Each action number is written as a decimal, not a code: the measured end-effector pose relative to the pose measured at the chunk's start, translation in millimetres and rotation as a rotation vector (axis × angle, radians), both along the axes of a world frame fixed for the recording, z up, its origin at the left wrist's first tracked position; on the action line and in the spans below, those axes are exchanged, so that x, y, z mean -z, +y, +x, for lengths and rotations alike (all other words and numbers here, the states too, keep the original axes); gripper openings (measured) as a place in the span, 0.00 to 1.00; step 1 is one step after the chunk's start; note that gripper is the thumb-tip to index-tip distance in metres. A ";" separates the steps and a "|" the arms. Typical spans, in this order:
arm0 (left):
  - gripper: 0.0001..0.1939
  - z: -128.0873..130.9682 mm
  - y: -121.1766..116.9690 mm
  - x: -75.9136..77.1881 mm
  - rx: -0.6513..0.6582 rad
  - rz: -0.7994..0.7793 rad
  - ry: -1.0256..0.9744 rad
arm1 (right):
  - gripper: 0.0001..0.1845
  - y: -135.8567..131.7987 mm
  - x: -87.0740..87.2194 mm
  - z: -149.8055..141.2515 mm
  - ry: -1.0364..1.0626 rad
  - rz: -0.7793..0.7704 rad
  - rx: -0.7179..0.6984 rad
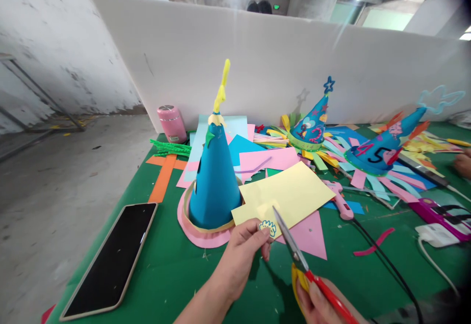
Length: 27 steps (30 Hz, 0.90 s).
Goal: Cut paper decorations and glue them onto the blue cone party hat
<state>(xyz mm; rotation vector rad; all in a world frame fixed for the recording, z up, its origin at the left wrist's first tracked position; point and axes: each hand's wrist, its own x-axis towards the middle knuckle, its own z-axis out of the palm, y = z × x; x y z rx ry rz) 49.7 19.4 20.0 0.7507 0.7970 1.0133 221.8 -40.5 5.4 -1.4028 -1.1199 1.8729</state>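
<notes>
Well left of the left hand's grip, a phone [110, 260] lies dark screen up on the green table [162, 275]. Up and left of that grip are orange paper strips [163, 184], a bunch of fuzzy green stems [171, 148] and, behind them, a pink container [172, 124]. Just up-left of the grip, a blue cone hat [213, 182] stands upright with a yellow fuzzy topper [222, 86] and a pink brim [187, 233] around its base.

The left hand [243, 248] has its thumb and fingers closed on a small cutout [267, 227], pale yellow with blue scalloped lines, sticking out to the right of the fingertips. Behind and above the grip lies a pale yellow sheet [294, 191].

To the right, the right hand [320, 304] is closed around the handles of the scissors [292, 245]; their tips point up-left, near the cutout.

Above and right of the scissors grip are a star-topped hat [314, 123], a pink glue gun [342, 204] and a hat with numbers [382, 150], which leans right. Farther right lies a purple power strip [437, 218], with another person's hand [462, 163] beyond it at the edge of view.
</notes>
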 end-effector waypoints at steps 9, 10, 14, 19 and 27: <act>0.12 0.5 1.9 -0.6 -0.019 0.039 0.085 | 0.18 48.4 -10.5 47.5 -0.395 0.262 0.142; 0.12 0.5 2.2 0.0 -0.020 0.047 0.097 | 0.16 52.0 -14.1 51.5 -0.475 0.327 0.153; 0.13 1.3 2.1 4.2 -0.030 0.095 0.175 | 0.15 69.9 -22.0 59.2 -1.155 0.661 -0.004; 0.15 2.3 3.0 8.7 -0.049 0.144 0.262 | 0.13 92.8 -12.6 59.6 -1.286 0.770 -0.074; 0.14 3.9 4.9 13.2 -0.059 0.143 0.288 | 0.19 95.0 -10.7 59.3 -1.355 0.872 -0.102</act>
